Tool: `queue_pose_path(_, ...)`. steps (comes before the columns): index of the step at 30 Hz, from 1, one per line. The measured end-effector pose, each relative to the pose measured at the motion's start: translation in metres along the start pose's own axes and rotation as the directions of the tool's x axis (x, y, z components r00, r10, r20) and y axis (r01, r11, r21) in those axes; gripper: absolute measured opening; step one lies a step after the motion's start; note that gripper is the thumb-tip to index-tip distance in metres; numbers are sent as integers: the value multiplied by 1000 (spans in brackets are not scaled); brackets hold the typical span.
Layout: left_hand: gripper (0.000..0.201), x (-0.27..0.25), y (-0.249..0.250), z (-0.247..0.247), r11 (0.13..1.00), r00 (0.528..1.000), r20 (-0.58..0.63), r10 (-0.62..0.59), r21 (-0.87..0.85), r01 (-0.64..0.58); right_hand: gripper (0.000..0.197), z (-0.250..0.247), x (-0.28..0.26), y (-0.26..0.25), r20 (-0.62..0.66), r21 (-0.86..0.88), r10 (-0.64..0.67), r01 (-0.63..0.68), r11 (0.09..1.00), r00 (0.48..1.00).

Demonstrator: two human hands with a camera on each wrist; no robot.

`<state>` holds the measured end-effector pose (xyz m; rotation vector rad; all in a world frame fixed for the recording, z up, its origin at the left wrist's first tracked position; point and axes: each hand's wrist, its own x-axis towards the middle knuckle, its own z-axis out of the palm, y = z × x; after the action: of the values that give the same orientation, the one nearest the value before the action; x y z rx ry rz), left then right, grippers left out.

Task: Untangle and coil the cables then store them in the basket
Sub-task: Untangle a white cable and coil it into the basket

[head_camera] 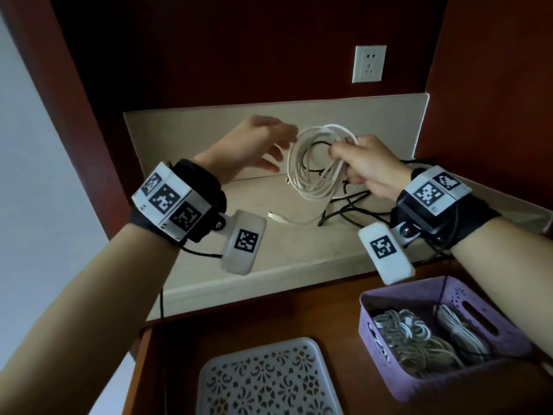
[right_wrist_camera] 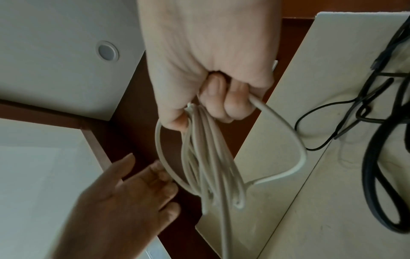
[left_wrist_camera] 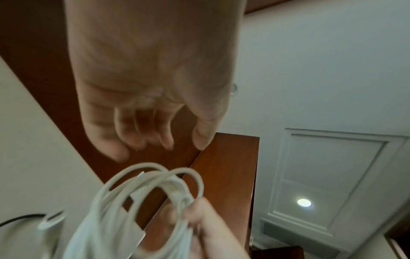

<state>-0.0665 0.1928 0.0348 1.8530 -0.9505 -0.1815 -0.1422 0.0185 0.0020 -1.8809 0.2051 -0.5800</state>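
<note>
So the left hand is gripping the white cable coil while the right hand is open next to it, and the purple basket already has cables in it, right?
The hands are swapped. The right hand grips the white cable coil, and the left hand is open beside it; the right wrist view shows this plainly. The purple basket does already hold cables.

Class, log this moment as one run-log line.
right hand: grips white cable coil | left hand: open beside it | purple basket: holds coiled cables

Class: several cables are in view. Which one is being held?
The white cable, looped in the right hand. The black cables lie on the shelf; other coils sit in the purple basket.
</note>
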Motion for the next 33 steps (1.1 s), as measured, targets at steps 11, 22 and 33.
queue_pose_path(11, 82, -4, -37, 14, 961, 911, 412, 32, -263, 85, 21, 4, -12, -4, 241, 101, -78, 55, 993, 967)
queue_pose_path(22, 68, -4, -35, 43, 995, 985, -163, 57, -70, -69, 22, 17, -10, -2, 59, -113, -90, 96, 989, 994)
queue_pose_path(33, 78, -6, -35, 39, 977, 982, -168, -87, 179, 118, 16, 41, -5, -6, 53, -91, -130, 134, 987, 990)
